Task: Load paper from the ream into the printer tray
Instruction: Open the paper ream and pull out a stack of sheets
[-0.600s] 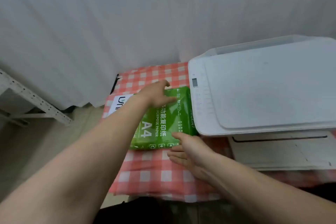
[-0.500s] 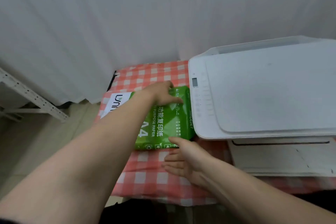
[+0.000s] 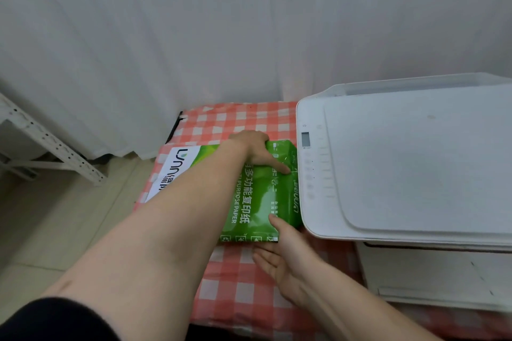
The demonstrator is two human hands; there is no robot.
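While the ream [image 3: 257, 196] lies flat on the checked cloth [image 3: 238, 279], hard against the left side of the printer [image 3: 401, 163], both hands are on it, so the step in hand looks like getting hold of the pack to lift or turn it before opening. The left hand [image 3: 255, 151] is laid over its far edge, fingers curled round the back and the forefinger stretched along the top toward the printer. The right hand [image 3: 288, 252] takes the near right corner, thumb on top of the green wrapper and fingers loosely spread at the near edge; whether they reach under the pack I cannot tell.

To do this well, I would draw the ream clear of the printer first, since its right end sits tight beside the casing and may catch there. A full pack is likely heavy and its glossy wrapper slippery, so the fingers should go well under both ends before any lift. Opening it at an end seam would spare the sheets.

Much is hidden. The left forearm covers the middle of the wrapper, and no seam or flap can be made out. The ream's right end is masked by the printer's overhang. Below the printer's lid a pale tray [image 3: 432, 277] juts forward, cut off at the frame's right edge, and whether it holds paper I cannot say.
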